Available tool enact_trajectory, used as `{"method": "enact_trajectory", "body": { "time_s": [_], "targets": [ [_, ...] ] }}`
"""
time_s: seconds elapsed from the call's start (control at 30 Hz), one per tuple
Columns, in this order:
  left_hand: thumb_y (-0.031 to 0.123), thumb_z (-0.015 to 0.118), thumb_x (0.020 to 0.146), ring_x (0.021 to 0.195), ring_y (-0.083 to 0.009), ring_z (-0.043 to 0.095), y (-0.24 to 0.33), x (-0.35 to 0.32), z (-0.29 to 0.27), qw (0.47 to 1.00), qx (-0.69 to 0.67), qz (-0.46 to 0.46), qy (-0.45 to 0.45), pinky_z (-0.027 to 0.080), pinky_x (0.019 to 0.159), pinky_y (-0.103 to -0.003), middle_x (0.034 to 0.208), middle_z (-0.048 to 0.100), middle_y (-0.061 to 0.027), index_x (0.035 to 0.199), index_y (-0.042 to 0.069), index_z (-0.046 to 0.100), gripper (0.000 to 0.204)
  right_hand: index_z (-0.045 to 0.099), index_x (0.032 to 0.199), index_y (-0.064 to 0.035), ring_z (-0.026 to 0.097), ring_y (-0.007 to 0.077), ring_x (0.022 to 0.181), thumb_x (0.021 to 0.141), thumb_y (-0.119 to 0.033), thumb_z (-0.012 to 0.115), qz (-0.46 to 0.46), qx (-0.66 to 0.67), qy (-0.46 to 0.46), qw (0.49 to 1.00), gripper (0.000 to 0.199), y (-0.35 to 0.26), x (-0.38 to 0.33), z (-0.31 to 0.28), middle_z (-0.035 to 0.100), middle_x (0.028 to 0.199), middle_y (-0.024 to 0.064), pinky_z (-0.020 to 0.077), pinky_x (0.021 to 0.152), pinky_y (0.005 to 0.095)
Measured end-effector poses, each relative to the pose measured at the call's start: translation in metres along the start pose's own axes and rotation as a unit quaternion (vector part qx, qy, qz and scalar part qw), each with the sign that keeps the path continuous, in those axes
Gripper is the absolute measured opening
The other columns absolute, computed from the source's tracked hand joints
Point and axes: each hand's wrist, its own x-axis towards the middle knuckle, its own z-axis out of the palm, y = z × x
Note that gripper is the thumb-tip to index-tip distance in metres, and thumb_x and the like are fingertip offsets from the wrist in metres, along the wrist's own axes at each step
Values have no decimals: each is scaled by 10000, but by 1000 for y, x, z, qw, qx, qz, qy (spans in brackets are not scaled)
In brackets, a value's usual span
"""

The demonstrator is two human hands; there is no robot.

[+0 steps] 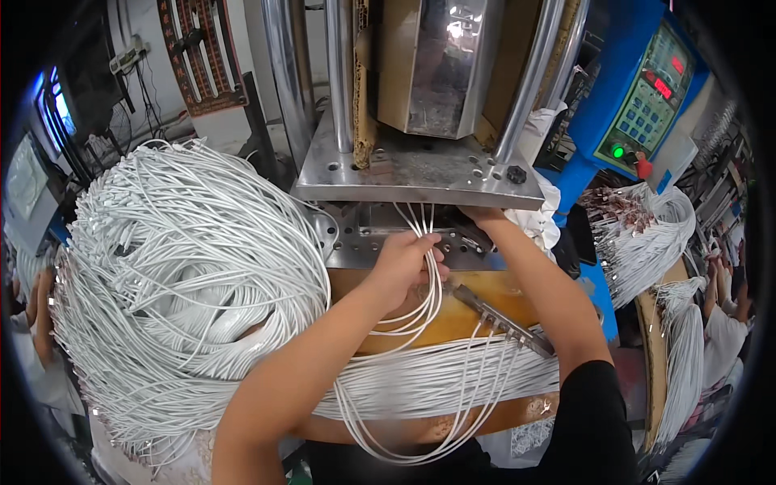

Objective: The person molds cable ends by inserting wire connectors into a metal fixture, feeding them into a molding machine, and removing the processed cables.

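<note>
My left hand (pixel 402 267) is closed around several white cables (pixel 434 279), just in front of the machine's metal plates. From that hand the cables run up into the gap under the upper steel plate (pixel 420 174) and loop down toward me. My right hand (pixel 482 213) reaches into the same gap at the right; its fingers are hidden beneath the plate. Below my right forearm, a dark metal bar fixture (pixel 503 320) lies slanted on the amber-brown work surface (pixel 477 283), with several white cables hanging from it.
A big coiled heap of white cables (pixel 194 250) fills the left side, and a band of cables (pixel 436 376) crosses in front of me. Steel posts (pixel 342 81) flank the press. A blue control box (pixel 647 97) stands at right, near more cable bundles (pixel 638 234). Other people sit at both edges.
</note>
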Motion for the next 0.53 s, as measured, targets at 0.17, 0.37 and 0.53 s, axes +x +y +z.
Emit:
{"method": "enact_trajectory", "body": {
  "time_s": [0.17, 0.37, 0.53],
  "targets": [
    [209, 556, 1002, 779, -226, 679, 26, -11, 3, 999, 6, -1, -37, 574, 653, -331, 907, 615, -89, 1165, -1, 600, 269, 619, 1208, -53, 603, 329, 1120, 930, -336, 630, 113, 144, -17, 983, 397, -37, -24, -41, 650, 1164, 208, 487, 951, 407],
    [157, 587, 978, 575, -200, 634, 23, -84, 27, 969, 171, -60, -166, 518, 545, -323, 736, 647, -108, 880, -33, 655, 225, 726, 954, -13, 641, 226, 738, 873, -432, 707, 137, 49, -136, 980, 427, -71, -65, -106, 693, 832, 139, 493, 678, 356],
    [233, 591, 997, 742, -184, 666, 54, -154, 17, 876, 443, 48, -185, 496, 697, -300, 802, 687, -69, 975, 59, 715, 216, 766, 800, -33, 684, 250, 615, 845, -481, 709, 148, 1, -141, 979, 454, -82, -94, -124, 706, 674, 128, 523, 611, 389]
  ]
}}
